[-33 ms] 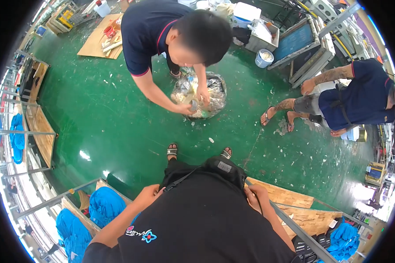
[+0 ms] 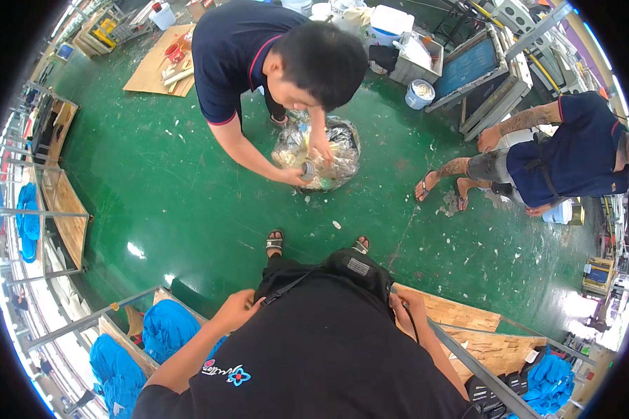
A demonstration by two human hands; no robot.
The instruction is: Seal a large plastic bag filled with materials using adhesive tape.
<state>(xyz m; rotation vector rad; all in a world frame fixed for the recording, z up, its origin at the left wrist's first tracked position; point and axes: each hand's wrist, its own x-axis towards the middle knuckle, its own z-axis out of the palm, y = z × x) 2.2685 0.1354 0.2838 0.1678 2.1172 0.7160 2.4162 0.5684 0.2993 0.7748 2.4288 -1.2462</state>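
A black waist bag sits across my front over a black shirt. My left hand is closed at the bag's strap, by its buckle end. On the other side, my right hand has its fingers curled round the strap beside the bag, and a thin black cord hangs by it. Ahead, a co-worker bends over a clear plastic bag stuffed with mixed scraps. One of the co-worker's hands grips a small grey round container; the other reaches into the bag.
Another person stands at the right, near leaning framed panels. A white bucket is at the back. Metal-framed wooden racks with blue cloth bundles flank me. Cardboard lies on the green floor at the far left.
The bending co-worker's head has shifted slightly left. My hands stay nearly where they were.
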